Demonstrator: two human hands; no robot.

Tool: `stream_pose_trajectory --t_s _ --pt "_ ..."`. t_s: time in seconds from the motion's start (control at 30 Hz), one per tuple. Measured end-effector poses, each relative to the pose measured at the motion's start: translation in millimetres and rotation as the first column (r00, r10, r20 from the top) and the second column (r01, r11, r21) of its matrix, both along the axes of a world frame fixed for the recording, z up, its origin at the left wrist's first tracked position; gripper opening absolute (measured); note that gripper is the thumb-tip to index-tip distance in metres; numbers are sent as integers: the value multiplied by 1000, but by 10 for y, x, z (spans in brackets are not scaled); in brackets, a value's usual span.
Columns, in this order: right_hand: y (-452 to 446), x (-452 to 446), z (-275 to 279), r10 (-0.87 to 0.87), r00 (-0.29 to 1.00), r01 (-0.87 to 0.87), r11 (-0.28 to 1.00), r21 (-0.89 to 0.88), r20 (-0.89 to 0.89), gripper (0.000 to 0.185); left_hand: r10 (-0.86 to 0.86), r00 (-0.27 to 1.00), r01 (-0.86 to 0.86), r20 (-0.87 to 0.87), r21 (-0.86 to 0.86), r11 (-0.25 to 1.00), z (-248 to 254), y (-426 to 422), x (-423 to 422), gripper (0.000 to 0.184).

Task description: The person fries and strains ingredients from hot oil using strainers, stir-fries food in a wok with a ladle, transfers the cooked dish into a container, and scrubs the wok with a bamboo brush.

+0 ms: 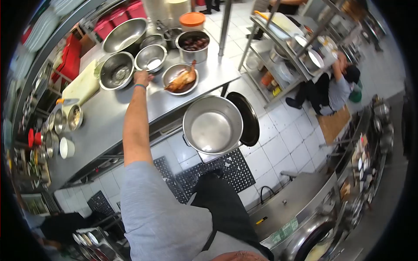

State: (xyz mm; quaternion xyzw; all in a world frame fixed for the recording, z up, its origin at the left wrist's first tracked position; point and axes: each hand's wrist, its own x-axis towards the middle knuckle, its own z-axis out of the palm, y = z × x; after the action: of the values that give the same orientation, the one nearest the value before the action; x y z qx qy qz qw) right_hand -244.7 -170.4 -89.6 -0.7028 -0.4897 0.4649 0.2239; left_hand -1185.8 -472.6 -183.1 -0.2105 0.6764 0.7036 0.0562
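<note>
Your left hand (143, 78): beside the small bowl (150, 53); grip: can't tell if it holds anything | right hand: unseen | small bowl: on counter (98, 117), left of the roast meat (182, 80) | best pinched firmly, lifted level

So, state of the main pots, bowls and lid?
Small round silver metal bowl by the left hand: uncovered
Shallow round silver metal bowl: holding browned poultry
Cylindrical silver metal pot: holding dark pieces
Round orange plastic lid: on its tub
Big round silver metal pot: uncovered
</note>
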Motion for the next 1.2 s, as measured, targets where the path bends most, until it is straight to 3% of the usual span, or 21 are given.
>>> stream_pose_trajectory --t_s 0.07,0.1,0.13,0.2,0.23,0.27,0.33,0.43,0.47,0.5,0.53,0.57,0.6,0.63,0.7,0.73,0.83,0.9,1.07,1.17,1.2 --pt "-16 594 250 -166 986 166 986 26 -28 40 19 999 -24 -44 -122 992 136 102 158 28" --pt "-59 990 385 -247 968 249 968 36 -49 40 49 997 -62 -52 -288 956 120 144 129 31" --pt "-85 1379 543 -314 947 318 947 49 -72 40 90 974 -154 -208 -317 936 363 283 443 35" --pt "-182 2184 934 -420 899 430 900 69 -127 40 -7 687 -580 -727 -555 596 190 309 498 38" --pt "-274 2554 1145 -458 874 474 877 81 -161 40 -114 685 -487 -719 -569 662 279 269 669 41" --pt "-462 2941 1382 -502 843 525 846 93 -194 40 -213 649 -491 -730 -616 615 208 237 768 45" --pt "-988 3732 1772 -567 783 610 781 132 -256 40 -363 572 -323 -736 -609 725 118 450 1155 40" --pt "-1308 4864 1359 -619 780 621 749 233 -88 26 -520 365 -32 -772 -569 822 -54 1028 1861 35" --pt "-1307 4498 1417 -754 655 694 620 366 34 27 -544 277 32 -792 -558 829 -196 1153 1902 33" --pt "-1277 4118 1574 -763 643 682 607 408 63 31 -560 352 207 -750 -521 828 482 1445 2853 36" --pt "-1259 3952 1660 -782 587 634 605 482 210 26 -513 177 180 -840 -485 856 268 1637 2895 40" --pt "-1233 3756 1747 -800 544 617 587 524 255 26 -607 357 247 -710 -554 795 280 1790 3108 39" --pt "-1271 3864 1786 -779 530 608 625 490 336 28 -668 520 304 -533 -615 727 341 1855 3364 39" --pt "-1279 3991 1802 -743 527 590 669 451 413 31 -679 508 391 -530 -560 730 367 1962 3559 37" --pt "-1283 4168 1759 -704 356 417 709 570 615 35 -681 503 532 -532 -431 729 449 2002 3863 33" --pt "-1261 4210 1741 -673 240 323 735 596 700 37 -709 461 550 -534 -455 700 504 2090 3988 33" --pt "-1019 4133 1682 -601 163 415 761 498 783 39 -784 383 620 -489 -493 610 641 2332 4289 34" --pt "-785 4056 1566 -486 231 399 837 374 843 37 -827 387 698 -407 -457 552 597 2559 4445 34" --pt "-304 4290 783 -169 295 280 956 84 940 32 -848 203 709 -490 -524 472 283 2871 4889 34" --pt "-396 4233 1100 -135 420 180 982 64 897 30 -898 166 690 -407 -603 401 165 2731 4953 34" --pt "-432 4223 1260 -142 403 201 977 63 904 30 -902 176 721 -395 -571 392 49 2653 4869 35"
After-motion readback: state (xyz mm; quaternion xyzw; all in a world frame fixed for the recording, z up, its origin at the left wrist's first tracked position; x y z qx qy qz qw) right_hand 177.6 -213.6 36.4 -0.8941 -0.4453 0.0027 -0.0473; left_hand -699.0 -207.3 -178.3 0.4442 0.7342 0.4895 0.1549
